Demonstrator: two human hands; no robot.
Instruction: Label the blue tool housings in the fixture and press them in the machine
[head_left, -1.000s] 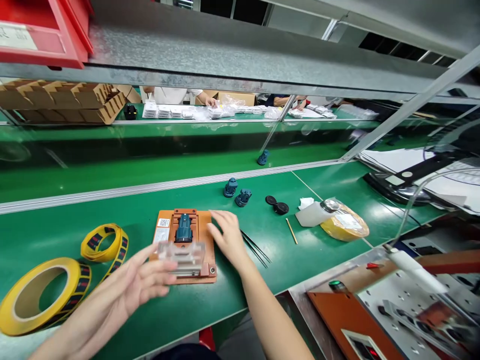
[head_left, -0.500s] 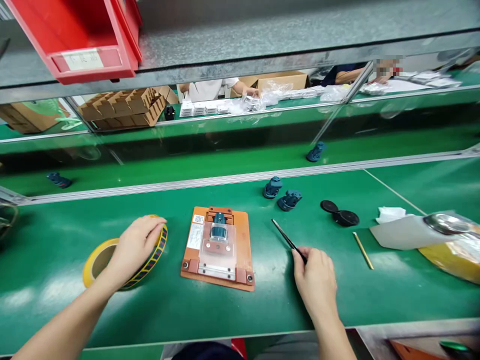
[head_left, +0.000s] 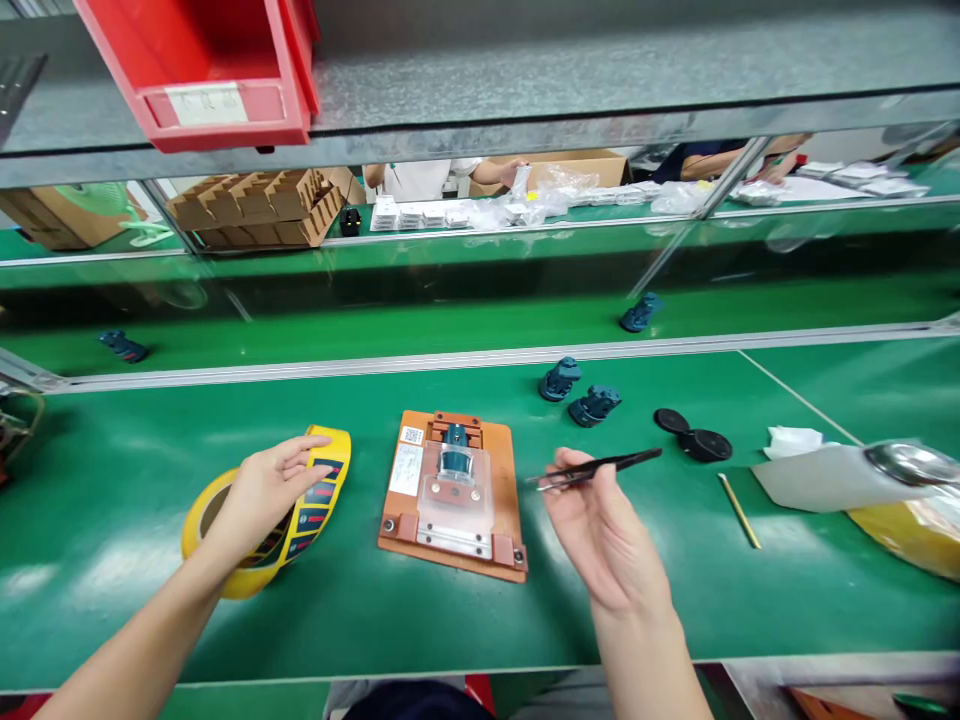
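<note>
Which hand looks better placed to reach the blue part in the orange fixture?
Probably the right hand: it holds black tweezers with their tips just beside the orange fixture. The left hand rests on a yellow tape roll, and the blue part sits under a clear cover.

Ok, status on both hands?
Left hand: gripping yellow tape roll. Right hand: holding black tweezers. Orange fixture between them, untouched.

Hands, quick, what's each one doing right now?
Left hand: holding a roll of yellow tape.
Right hand: closed on black tweezers, pinched between thumb and fingers.
</note>
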